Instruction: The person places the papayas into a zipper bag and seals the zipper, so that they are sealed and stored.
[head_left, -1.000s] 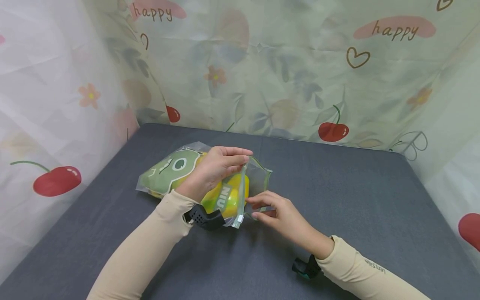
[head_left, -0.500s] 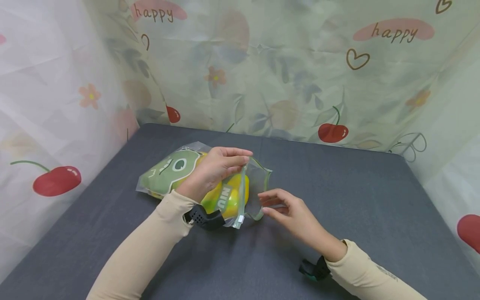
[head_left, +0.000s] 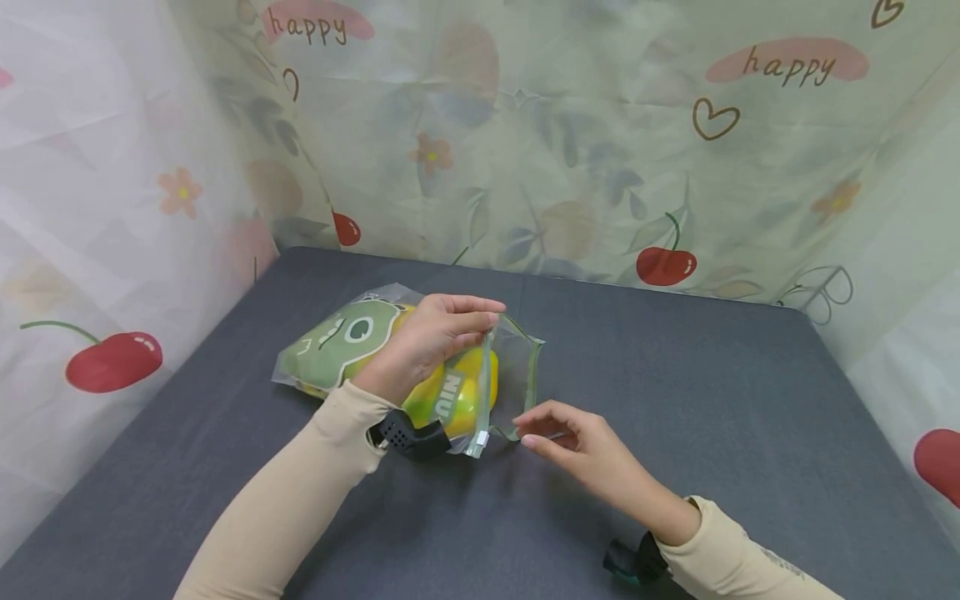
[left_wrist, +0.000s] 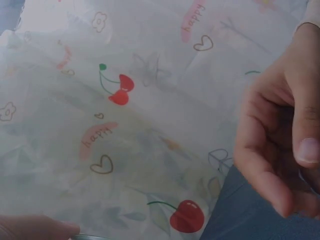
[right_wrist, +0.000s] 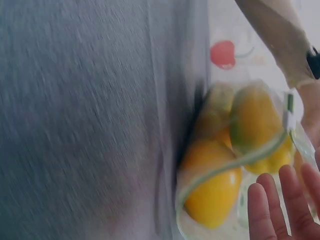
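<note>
A clear zip bag (head_left: 360,333) with a green cartoon face and "NIU" lettering lies on its side at the table's left middle. Its slider (head_left: 481,438) sits at the near end of the zip strip, and its mouth gapes to the right. Inside are several yellow fruit-like pieces (right_wrist: 212,192), some tinged green. My left hand (head_left: 427,346) reaches over the bag and pinches the upper rim of its mouth between thumb and fingers. At the lower corner of that mouth is my right hand (head_left: 573,437), fingers loosely bent, gripping nothing; in the right wrist view its fingertips (right_wrist: 287,175) overlap the bag.
The dark grey tabletop (head_left: 712,400) stretches right and in front of the bag. Printed curtains (head_left: 540,150) with cherries, hearts and "happy" lettering enclose the back and sides. Each wrist wears a black camera, such as the left camera (head_left: 412,437).
My right hand has drawn back from inside the bag's mouth, first to the right, then slightly down toward the near corner. My left hand and the bag have stayed in place.
</note>
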